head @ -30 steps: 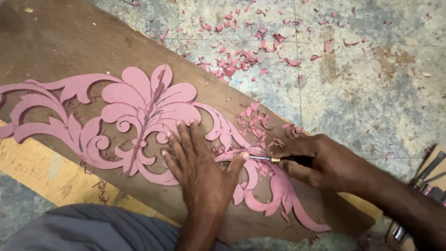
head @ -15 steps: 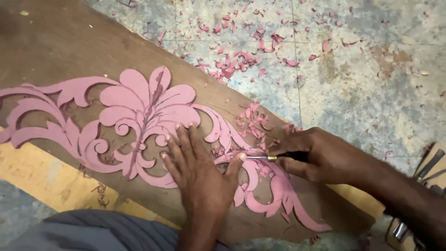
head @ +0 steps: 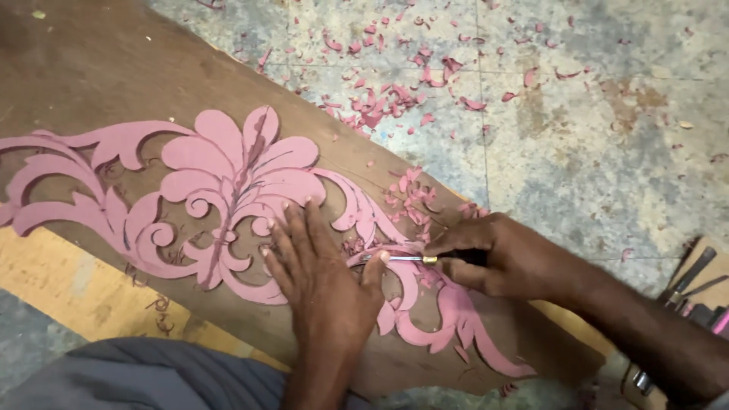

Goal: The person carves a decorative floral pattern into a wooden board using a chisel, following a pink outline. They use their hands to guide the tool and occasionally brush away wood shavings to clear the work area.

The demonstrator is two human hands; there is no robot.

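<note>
Right hand [head: 510,262] grips chisel [head: 410,259]; left hand [head: 323,269] flat on pink-patterned board [head: 91,68], shavings [head: 380,106] littering stone floor [head: 592,152].

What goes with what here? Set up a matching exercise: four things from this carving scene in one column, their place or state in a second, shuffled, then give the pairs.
Things:
1. left hand
2. right hand
3. pink shavings
4. spare tools

Places or states:
A. scattered on the stone floor beyond the board
B. lying at the right edge of the view
C. pressed flat, fingers spread, on the pink scroll ornament
D. gripping a thin carving tool whose tip is at the left thumb

Pairs: 1-C, 2-D, 3-A, 4-B
</note>
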